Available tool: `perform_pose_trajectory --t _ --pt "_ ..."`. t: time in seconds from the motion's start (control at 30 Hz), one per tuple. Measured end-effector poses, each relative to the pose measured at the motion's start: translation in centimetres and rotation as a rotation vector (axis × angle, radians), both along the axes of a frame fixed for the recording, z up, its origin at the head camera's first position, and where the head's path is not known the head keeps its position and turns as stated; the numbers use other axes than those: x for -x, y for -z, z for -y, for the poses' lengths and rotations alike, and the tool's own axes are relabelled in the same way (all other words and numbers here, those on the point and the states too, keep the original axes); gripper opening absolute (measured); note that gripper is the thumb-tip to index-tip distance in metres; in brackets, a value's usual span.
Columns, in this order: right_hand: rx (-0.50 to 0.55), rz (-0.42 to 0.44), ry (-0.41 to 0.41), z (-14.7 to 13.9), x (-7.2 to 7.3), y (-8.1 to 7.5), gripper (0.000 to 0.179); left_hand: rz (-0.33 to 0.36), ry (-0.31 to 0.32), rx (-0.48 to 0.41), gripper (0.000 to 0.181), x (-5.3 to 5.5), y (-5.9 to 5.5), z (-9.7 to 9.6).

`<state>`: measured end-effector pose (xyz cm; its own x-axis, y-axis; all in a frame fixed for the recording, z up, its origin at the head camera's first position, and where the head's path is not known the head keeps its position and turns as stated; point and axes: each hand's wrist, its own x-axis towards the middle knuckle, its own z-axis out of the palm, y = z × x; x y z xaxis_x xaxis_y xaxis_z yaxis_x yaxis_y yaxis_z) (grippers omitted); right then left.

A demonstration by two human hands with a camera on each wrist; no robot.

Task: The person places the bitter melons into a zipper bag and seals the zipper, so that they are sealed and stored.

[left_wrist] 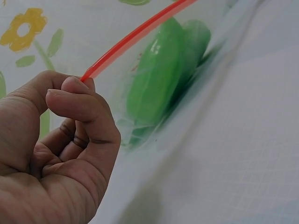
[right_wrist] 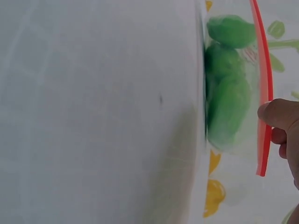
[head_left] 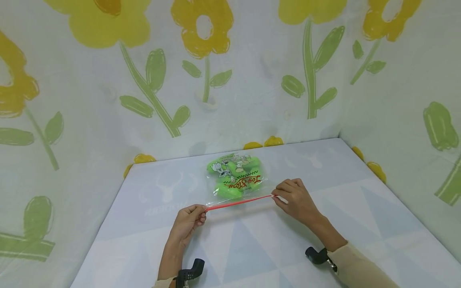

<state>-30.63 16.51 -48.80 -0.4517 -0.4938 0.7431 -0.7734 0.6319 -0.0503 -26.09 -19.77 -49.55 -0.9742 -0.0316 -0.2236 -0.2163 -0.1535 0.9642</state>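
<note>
A clear zip bag [head_left: 240, 192] with "Toy Story" print and cartoon figures lies on the table, holding several green rounded items [head_left: 230, 188]. What these items are, I cannot tell. Along the bag's near edge runs a red zip strip [head_left: 237, 203], lifted off the table. My left hand [head_left: 189, 222] pinches the strip's left end between thumb and index finger, its other fingers curled, as the left wrist view shows. Near the right end, my right hand [head_left: 297, 202] pinches the strip between thumb and fingers; a short piece of the red strip [right_wrist: 262, 163] sticks out past the grip.
The table [head_left: 252, 248] has a pale cover with blue-grey triangles. A curtain [head_left: 245, 80] printed with yellow flowers hangs behind it and at both sides. Black wrist mounts [head_left: 190, 272] sit on both forearms.
</note>
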Motion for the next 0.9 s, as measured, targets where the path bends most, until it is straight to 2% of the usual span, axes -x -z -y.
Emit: perform_pose_trajectory --t 0.2,0.53,0.9 --pt "-0.010 0.017 0.017 -0.17 -0.18 -0.16 0.019 -0.005 -0.001 -0.007 0.013 -0.06 0.02 0.07" --pt "-0.010 -0.015 0.013 -0.65 0.04 -0.13 0.023 -0.004 0.004 -0.004 0.014 0.13 0.13 0.17" --pt "-0.012 -0.008 0.016 -1.01 -0.02 -0.10 0.022 0.007 0.003 -0.014 0.013 0.06 -0.04 0.31"
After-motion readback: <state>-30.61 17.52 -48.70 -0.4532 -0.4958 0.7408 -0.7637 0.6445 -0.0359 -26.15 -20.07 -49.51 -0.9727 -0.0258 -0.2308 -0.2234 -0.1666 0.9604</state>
